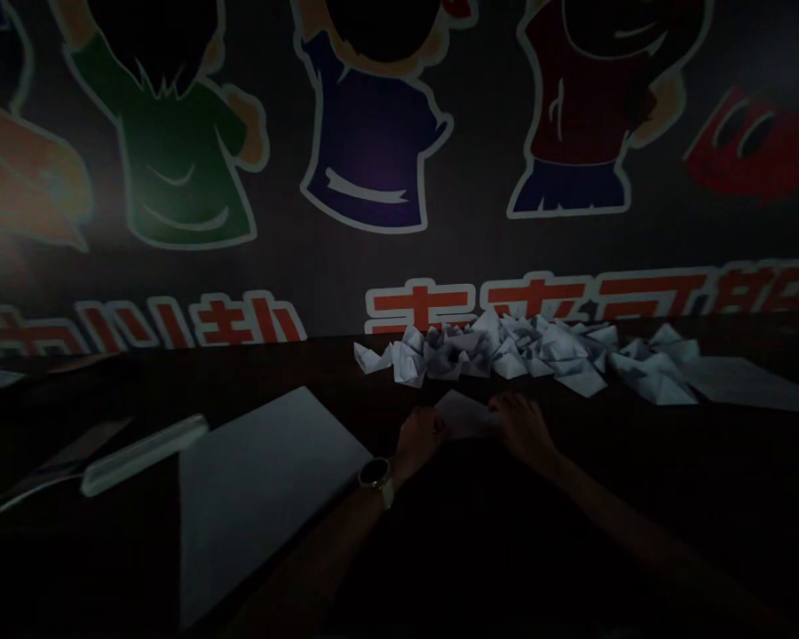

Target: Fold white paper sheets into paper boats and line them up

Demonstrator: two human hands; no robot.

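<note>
My left hand [418,441] and my right hand [523,432] both hold a small piece of white paper [464,415] at its sides, close to the table's near edge. A round watch [375,472] sits on my left wrist. Just beyond the hands lies a long heap of folded white paper boats [486,355]. To the left of my left hand rests a large flat white sheet [259,506]. The room is dim, and the paper's folds are hard to make out.
The dark table [306,373] ends against a wall mural [373,151] of cartoon figures and red characters. A white ruler-like strip [143,454] lies on a dark flat object at the left. Another flat sheet [746,383] lies at the right.
</note>
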